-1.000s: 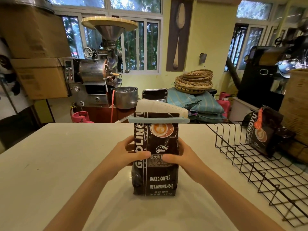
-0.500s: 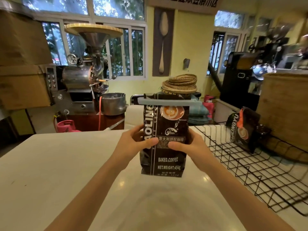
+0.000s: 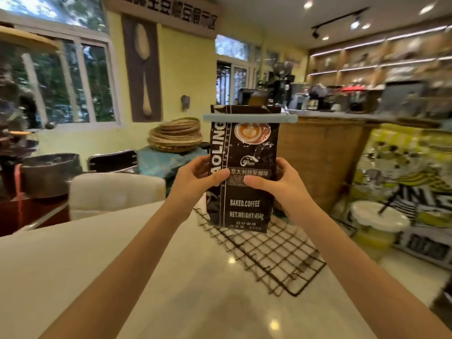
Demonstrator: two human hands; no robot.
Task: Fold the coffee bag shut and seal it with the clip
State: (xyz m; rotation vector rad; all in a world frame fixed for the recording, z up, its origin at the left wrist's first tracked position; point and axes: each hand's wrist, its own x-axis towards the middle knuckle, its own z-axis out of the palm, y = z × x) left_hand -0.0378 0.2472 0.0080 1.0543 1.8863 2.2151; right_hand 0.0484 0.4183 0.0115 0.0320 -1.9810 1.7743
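A dark brown coffee bag (image 3: 244, 206) with white lettering hangs upright in the air above the table's far right part. A long pale blue clip (image 3: 249, 117) is clamped across the bag just below its top edge. My left hand (image 3: 198, 177) grips the bag's left side, thumb on the front. My right hand (image 3: 276, 182) grips the right side, thumb on the label. The bag's bottom hovers over a black wire basket (image 3: 276, 260).
The white table (image 3: 122, 277) stretches in front of me. A cream chair back (image 3: 115, 192) stands behind it at left. A woven counter front (image 3: 322, 162) and stacked wicker trays (image 3: 176, 135) lie beyond. A white bucket lid (image 3: 379, 216) sits at right.
Both hands have lifted the clipped bag off the table and carried it up and right over the wire basket. The view has swung to the right.
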